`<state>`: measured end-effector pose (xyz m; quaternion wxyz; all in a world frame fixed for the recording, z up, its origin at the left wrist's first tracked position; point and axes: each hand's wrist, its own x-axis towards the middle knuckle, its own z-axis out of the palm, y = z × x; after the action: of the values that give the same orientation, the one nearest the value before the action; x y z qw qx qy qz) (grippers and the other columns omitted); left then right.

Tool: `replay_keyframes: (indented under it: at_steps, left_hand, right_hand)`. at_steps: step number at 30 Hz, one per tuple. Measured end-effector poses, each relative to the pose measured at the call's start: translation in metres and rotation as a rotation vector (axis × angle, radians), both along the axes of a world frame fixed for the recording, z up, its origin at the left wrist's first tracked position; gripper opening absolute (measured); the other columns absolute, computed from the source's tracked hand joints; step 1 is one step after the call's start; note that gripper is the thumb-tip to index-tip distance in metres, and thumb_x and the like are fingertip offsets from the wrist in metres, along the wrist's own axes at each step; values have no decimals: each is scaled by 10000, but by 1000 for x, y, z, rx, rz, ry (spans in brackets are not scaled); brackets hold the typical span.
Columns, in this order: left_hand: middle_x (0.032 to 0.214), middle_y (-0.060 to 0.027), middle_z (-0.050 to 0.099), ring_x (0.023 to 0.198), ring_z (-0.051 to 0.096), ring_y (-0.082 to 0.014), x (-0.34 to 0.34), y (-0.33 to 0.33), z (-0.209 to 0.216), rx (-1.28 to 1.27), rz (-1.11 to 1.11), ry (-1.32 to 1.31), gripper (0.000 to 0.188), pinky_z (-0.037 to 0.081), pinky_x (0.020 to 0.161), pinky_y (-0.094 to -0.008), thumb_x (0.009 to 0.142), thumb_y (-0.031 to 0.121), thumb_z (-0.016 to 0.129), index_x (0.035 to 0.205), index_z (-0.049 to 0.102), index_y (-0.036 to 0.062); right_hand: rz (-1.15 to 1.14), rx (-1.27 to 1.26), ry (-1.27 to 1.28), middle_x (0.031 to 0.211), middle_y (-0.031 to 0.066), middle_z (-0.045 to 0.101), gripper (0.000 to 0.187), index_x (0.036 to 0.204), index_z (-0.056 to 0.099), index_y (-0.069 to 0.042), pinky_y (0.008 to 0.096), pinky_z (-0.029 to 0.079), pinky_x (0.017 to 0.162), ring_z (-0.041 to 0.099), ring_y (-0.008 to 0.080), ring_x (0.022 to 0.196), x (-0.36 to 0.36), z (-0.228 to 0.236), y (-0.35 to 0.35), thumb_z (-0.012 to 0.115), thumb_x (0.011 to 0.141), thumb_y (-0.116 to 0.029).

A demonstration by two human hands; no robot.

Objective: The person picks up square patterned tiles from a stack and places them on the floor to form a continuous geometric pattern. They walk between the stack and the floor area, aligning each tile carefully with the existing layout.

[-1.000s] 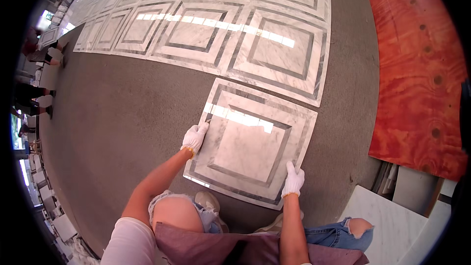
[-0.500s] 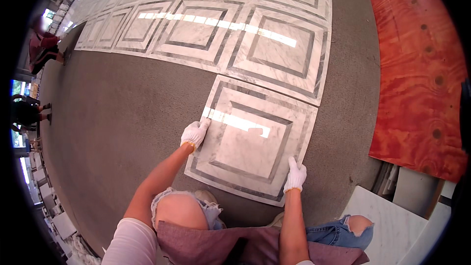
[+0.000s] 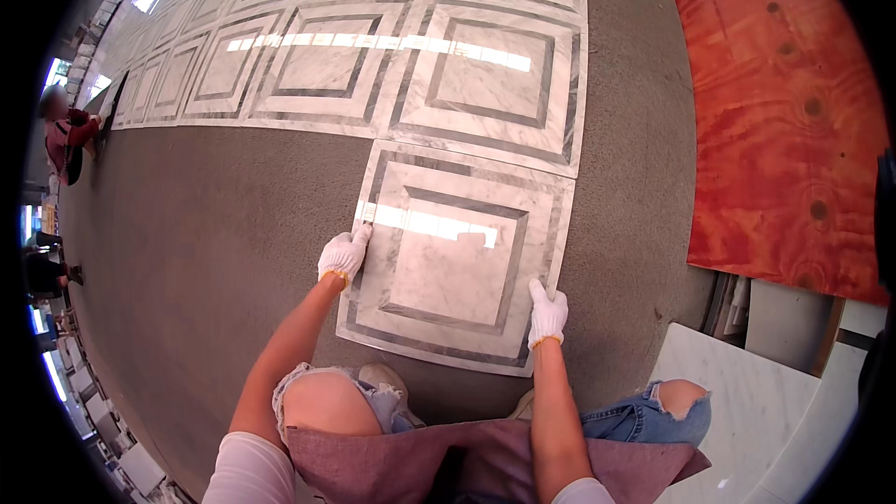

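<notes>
A square polished marble tile (image 3: 452, 271), white with grey inlaid frames, lies on the grey floor in front of my knees. Its far edge sits against the near side of a row of matching laid tiles (image 3: 485, 84). My left hand (image 3: 345, 255), in a white knit glove, grips the tile's left edge with the thumb on top. On the right edge, nearer to me, my right hand (image 3: 548, 313) in the same kind of glove holds on, thumb upward. The fingers under or along the edges are hidden.
Rough grey floor (image 3: 215, 224) spreads left of the tile. A reddish wooden board (image 3: 784, 131) is at the right, with white marble slabs (image 3: 737, 392) below it. One person (image 3: 70, 135) crouches far left by the laid tiles; another is partly visible below.
My view has shifted and turned slightly, so everything sits further left. Both hands keep their hold on the tile. The seam between it and the laid row looks thinner at the right.
</notes>
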<state>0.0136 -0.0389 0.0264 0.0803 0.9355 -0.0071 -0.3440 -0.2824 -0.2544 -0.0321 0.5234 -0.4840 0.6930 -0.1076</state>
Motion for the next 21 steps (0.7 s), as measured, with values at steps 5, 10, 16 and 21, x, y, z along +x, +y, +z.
replay_keyframes:
  at_steps: [5,10,16,21]
  left_hand:
    - [1141,-287,612,1138,561,-401,-1,0,0,6,-24,-30,762,424,971,-443,896,636,373,1110,636,-46]
    - [1106,-291,623,1106,578,-406,-1,2,-2,13,-38,-46,757,436,950,-450,898,633,369,1074,641,-52]
    - [1111,-275,629,1105,582,-400,0,-2,0,37,-28,-20,758,438,952,-447,891,639,373,1082,647,-41]
    - [1126,-262,630,1113,580,-396,5,-3,-3,50,-43,-9,738,441,959,-437,890,632,382,1093,659,-21]
  right_hand:
    - [-32,0,-85,964,125,687,470,1021,652,45,343,468,804,618,215,878,-8,-19,0,776,767,-330]
    - [-28,10,-131,973,126,687,482,1046,655,55,345,466,809,619,215,875,-6,-12,-1,758,778,-331]
    - [-5,45,-67,1001,156,678,504,1042,648,73,346,463,835,621,238,912,-3,-12,-4,734,786,-352]
    - [389,73,314,1110,253,641,626,1140,579,74,403,456,906,611,379,1057,1,-6,-26,622,840,-474]
